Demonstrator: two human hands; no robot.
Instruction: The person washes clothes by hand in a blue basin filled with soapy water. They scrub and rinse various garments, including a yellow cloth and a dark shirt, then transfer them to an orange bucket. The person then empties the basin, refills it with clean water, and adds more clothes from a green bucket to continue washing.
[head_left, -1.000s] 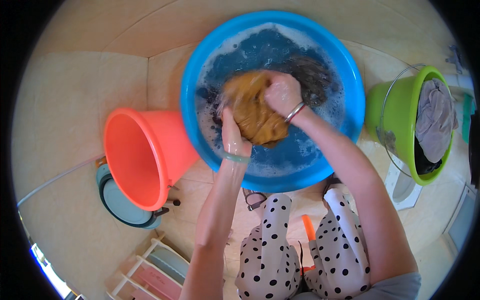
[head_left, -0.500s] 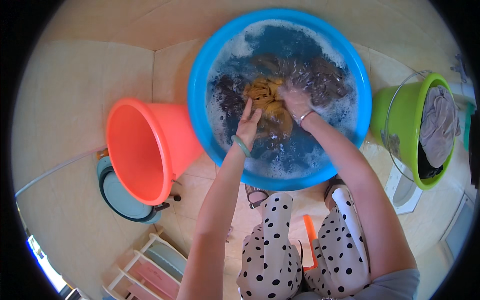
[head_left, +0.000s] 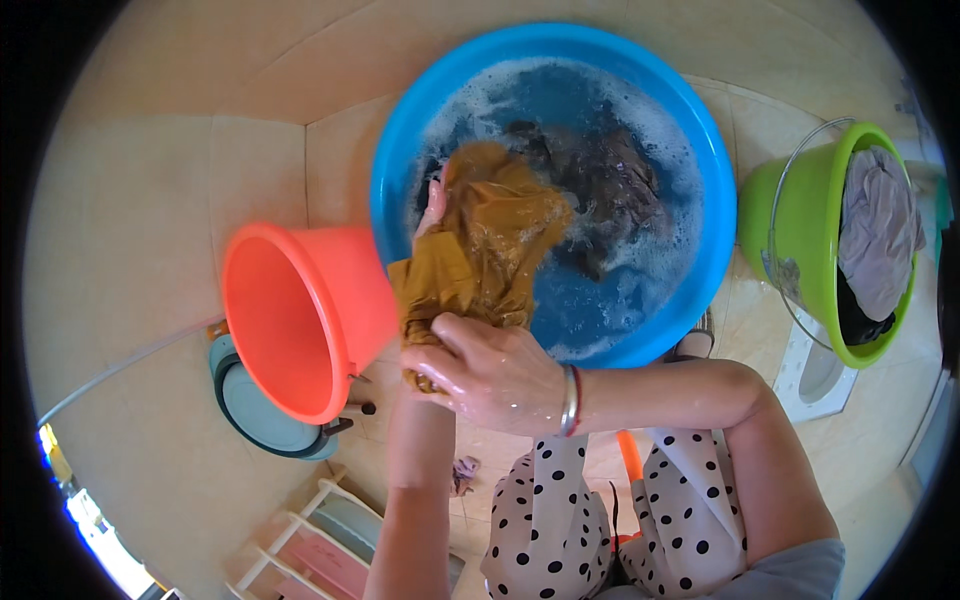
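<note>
A wet mustard-brown cloth [head_left: 485, 235] is bunched up near the middle of the frame, its upper part in front of the water and its lower end overlapping the tub's lower-left rim. The right hand [head_left: 490, 370] grips that lower end in a closed fist, its forearm crossing from the lower right, with a silver bangle [head_left: 571, 400] at the wrist. The left hand [head_left: 433, 207] shows only in part at the cloth's upper-left edge; the rest is hidden behind the fabric, so I cannot tell how far it is closed.

Around them is the blue tub [head_left: 718, 165], upper centre, holding sudsy water [head_left: 625, 300] and a dark cloth [head_left: 615, 185] right of the brown one. Left of the tub is a coral bucket [head_left: 355, 265], and near it a grey-blue basin [head_left: 262, 405]. At the right of the frame, a green bucket [head_left: 798, 200] holds a grey cloth [head_left: 876, 235] above something black [head_left: 860, 322]. A white rack [head_left: 265, 560] shows lower left, dotted trousers [head_left: 545, 520] lower centre.
</note>
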